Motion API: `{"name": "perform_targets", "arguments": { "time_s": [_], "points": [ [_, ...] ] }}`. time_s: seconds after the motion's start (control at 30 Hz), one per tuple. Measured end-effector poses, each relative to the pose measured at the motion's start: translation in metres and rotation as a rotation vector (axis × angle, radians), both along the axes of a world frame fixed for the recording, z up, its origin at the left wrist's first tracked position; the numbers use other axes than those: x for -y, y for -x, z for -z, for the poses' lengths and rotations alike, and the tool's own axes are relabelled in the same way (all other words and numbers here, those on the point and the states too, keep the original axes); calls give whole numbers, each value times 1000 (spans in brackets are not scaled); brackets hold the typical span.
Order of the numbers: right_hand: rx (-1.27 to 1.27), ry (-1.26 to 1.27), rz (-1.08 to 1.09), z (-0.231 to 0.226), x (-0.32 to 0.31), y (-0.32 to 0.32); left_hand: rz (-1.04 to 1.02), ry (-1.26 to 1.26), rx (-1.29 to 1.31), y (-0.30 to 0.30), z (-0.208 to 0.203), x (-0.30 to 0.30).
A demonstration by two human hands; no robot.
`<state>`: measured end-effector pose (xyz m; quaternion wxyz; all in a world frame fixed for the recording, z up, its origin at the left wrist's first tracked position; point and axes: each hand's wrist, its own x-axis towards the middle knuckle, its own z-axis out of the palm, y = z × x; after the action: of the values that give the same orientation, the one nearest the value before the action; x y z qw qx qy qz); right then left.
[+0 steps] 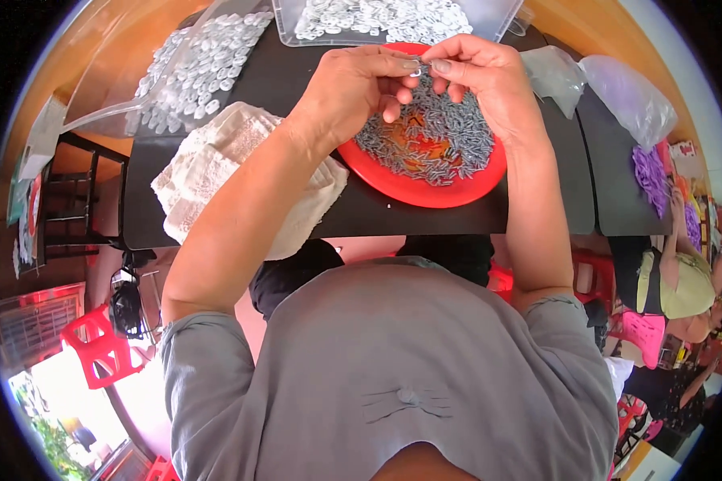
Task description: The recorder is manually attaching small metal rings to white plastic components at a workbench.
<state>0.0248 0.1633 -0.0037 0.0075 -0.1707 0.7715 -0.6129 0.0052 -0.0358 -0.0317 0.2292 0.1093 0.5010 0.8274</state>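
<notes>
Over a red plate (383, 183), both hands meet with their fingertips almost touching. My left hand (351, 90) is closed in a pinch on a small white piece (416, 70) that shows at the thumb tip. My right hand (488, 80) pinches beside it, thumb against fingers; what lies between them is too small to make out. Heaped in the plate beneath are many small grey screw-like pieces (449, 136). Under my left forearm lies a crumpled cream cloth (217, 156).
Beyond the plate stands a clear plastic box (285, 36) of small white oval pieces. More white pieces (192, 72) lie in a clear container at left. Clear plastic bags (630, 88) and purple material (651, 180) rest at right on the dark table (561, 184). Other people sit further right.
</notes>
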Motion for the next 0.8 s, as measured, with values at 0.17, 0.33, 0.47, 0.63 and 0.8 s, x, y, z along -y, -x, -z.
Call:
{"name": "perform_targets", "arguments": {
  "time_s": [0.17, 0.33, 0.47, 0.63, 0.8],
  "points": [
    [11, 62, -13, -5, 0, -4, -23, 16, 1, -4, -2, -3],
    [-45, 32, 24, -7, 3, -7, -52, 5, -33, -9, -6, -4],
    [-57, 31, 27, -7, 4, -8, -43, -5, -35, -9, -6, -3],
    [-62, 85, 39, -10, 6, -10, -73, 11, -56, -9, -6, -3],
    [-135, -133, 45, 1, -1, 2, -135, 110, -138, -12, -9, -5]
  ]
}}
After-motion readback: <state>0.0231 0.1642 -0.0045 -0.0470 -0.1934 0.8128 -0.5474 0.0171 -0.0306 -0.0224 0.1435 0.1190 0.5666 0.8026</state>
